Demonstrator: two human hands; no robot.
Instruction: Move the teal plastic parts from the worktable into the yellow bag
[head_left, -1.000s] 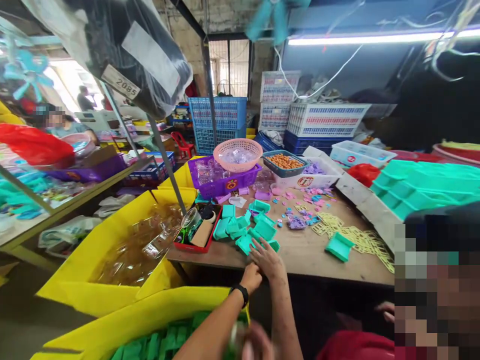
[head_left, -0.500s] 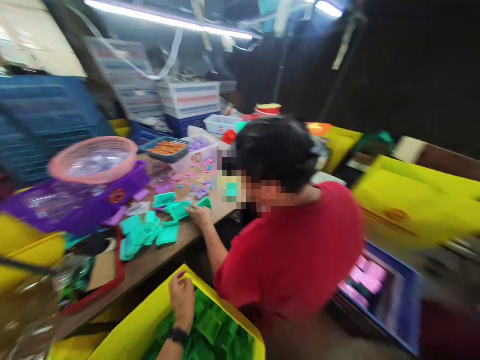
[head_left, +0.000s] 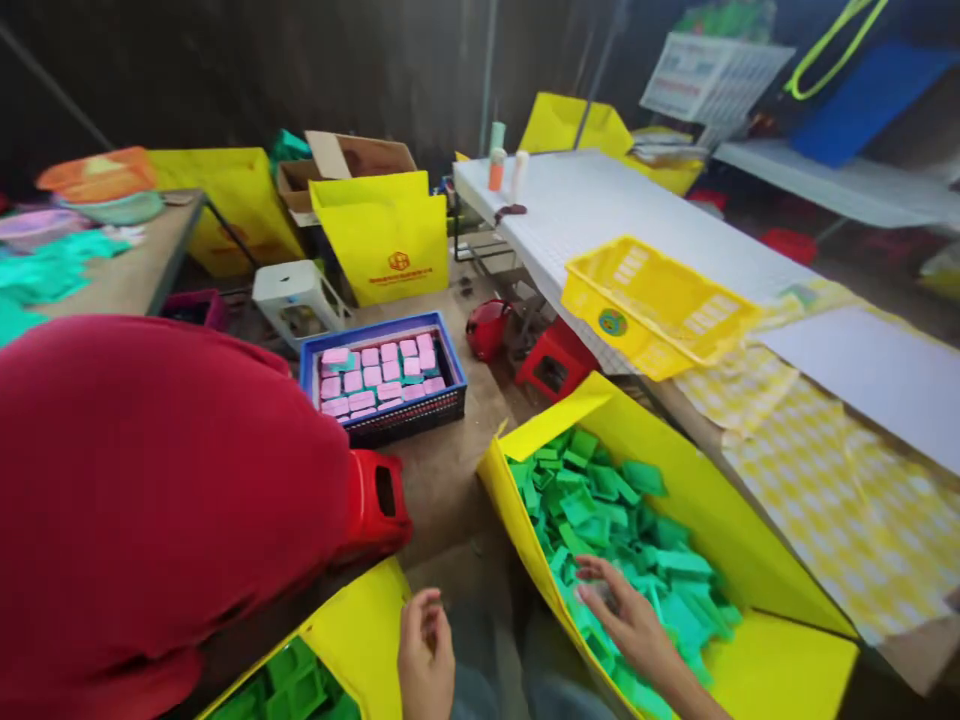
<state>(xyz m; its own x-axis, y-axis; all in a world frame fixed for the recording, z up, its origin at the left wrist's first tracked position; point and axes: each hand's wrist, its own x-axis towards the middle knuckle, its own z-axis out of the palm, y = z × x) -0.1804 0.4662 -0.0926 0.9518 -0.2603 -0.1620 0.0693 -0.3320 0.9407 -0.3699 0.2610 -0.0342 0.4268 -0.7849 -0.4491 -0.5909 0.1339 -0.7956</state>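
Observation:
My right hand [head_left: 626,618] reaches with fingers spread into a yellow box [head_left: 720,510] filled with several teal plastic pieces [head_left: 607,520], touching the pile. My left hand [head_left: 425,655] hovers low at the frame's bottom, fingers loosely curled, holding nothing, next to the edge of another yellow box [head_left: 360,630] that holds green plastic pieces [head_left: 289,685]. A person in a red shirt [head_left: 142,490] sits on a red stool [head_left: 379,500] at my left, back toward me.
A blue crate [head_left: 442,395] of pink pieces stands on the floor ahead. A long white table [head_left: 600,200] on the right carries a yellow basket [head_left: 660,305]. Yellow bags [head_left: 386,235], a cardboard box [head_left: 352,160], a small red stool [head_left: 553,365] and a white stool [head_left: 296,295] stand around.
My view has swung right, from the work table to the floor boxes. My left hand has left the green-piece box, and my right hand now reaches into the teal-piece box.

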